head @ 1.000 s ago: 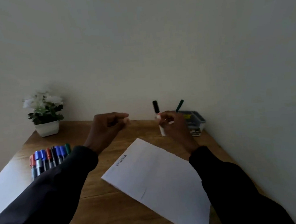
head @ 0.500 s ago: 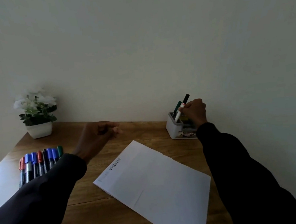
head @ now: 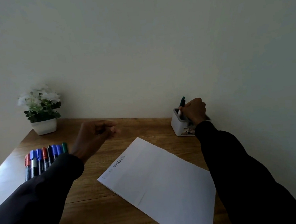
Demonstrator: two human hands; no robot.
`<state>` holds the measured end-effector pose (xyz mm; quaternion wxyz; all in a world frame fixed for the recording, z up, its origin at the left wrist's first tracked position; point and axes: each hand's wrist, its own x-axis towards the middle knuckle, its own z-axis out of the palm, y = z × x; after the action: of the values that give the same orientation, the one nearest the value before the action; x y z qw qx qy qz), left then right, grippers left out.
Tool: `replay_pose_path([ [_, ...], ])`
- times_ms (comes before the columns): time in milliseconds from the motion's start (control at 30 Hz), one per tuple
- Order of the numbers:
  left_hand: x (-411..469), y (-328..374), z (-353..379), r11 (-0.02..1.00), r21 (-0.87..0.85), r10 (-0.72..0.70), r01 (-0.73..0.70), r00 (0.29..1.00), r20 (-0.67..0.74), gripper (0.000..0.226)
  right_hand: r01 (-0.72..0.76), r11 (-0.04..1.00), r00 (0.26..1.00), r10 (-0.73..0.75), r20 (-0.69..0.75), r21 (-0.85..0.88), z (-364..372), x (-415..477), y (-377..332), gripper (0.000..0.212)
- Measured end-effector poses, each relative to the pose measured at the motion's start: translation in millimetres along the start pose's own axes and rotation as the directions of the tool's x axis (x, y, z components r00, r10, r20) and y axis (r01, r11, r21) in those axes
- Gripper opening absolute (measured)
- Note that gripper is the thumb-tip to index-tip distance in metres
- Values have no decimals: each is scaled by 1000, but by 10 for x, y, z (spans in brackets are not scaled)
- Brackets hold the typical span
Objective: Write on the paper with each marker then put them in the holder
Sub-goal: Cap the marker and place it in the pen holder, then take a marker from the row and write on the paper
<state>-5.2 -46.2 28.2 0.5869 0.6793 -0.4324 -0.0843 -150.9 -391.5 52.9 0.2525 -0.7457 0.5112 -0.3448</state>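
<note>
The white holder (head: 178, 127) stands at 2 o'clock on the surface (head: 99, 215), close to the wall (head: 137, 49). Inside it leans one green marker (head: 182, 101). The right grip (head: 195, 110) is closed around a second marker (head: 179, 112) with a white barrel, which stands partly inside the same holder. The left grip (head: 95, 135) hovers at 11 o'clock, loosely curled and holding nothing. At 9 o'clock eight markers (head: 45, 158) lie in a row: four blue, two red, one black, one green. One paper (head: 155, 179) lies in the centre. One flower pot (head: 44, 126) stands at 10 o'clock.
</note>
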Motion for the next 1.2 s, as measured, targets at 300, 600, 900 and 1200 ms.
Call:
replay_pose_path([
  [300,-44,-35,-119,1000,-14,-26,26,1000,-1,23,140,988,979,-127,-163,72,-141,-237,-97,16],
  [600,-240,-97,-545,997,8,-81,82,994,-69,21,304,853,849,-445,285,425,142,-1179,-446,12],
  [900,-672,-176,-1256,989,93,-102,118,981,-164,15,336,812,601,-575,555,478,675,-2017,-1024,11],
  [1200,-783,-367,-1527,972,181,-119,150,978,-173,15,583,737,426,-636,644,342,1255,-2550,-1418,13],
])
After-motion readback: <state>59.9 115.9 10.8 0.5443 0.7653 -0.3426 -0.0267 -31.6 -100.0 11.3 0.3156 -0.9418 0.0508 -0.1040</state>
